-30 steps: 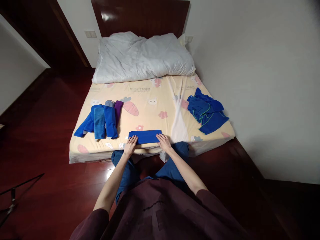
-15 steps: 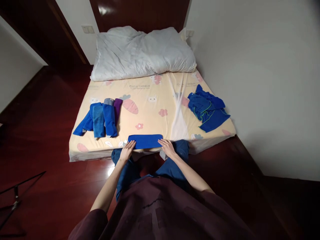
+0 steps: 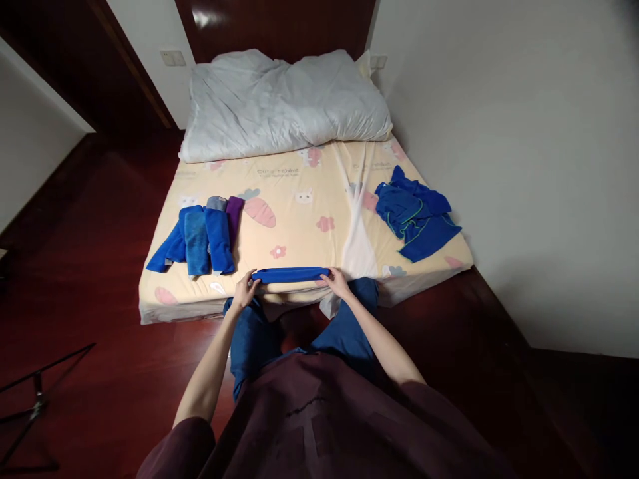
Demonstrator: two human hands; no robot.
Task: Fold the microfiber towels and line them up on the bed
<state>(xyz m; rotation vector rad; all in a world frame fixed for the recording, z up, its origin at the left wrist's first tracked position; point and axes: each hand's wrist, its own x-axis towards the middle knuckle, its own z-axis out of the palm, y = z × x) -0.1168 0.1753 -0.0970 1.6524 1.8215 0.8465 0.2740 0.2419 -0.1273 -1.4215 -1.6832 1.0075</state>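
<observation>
A blue towel [image 3: 291,275], folded into a narrow strip, lies along the front edge of the bed. Its left end is pinched in my left hand [image 3: 245,290], and my right hand [image 3: 337,283] grips the right end. To the left rests a pile of rolled or folded cloths [image 3: 197,239] in blue, grey and purple. Over on the right side of the bed is a loose heap of crumpled blue cloths [image 3: 417,213], some with green edging.
The bed [image 3: 299,233] wears a pale yellow sheet printed with carrots and rabbits. A bunched white quilt [image 3: 284,106] sits at its head. A wall [image 3: 524,166] stands close on the right. Part of a black metal stand [image 3: 37,399] shows on the floor at lower left.
The blue towel has gone from a wider flat band to a narrower strip, its near edge turned away from me. My hands have shifted from lying flat on it to gripping its ends.
</observation>
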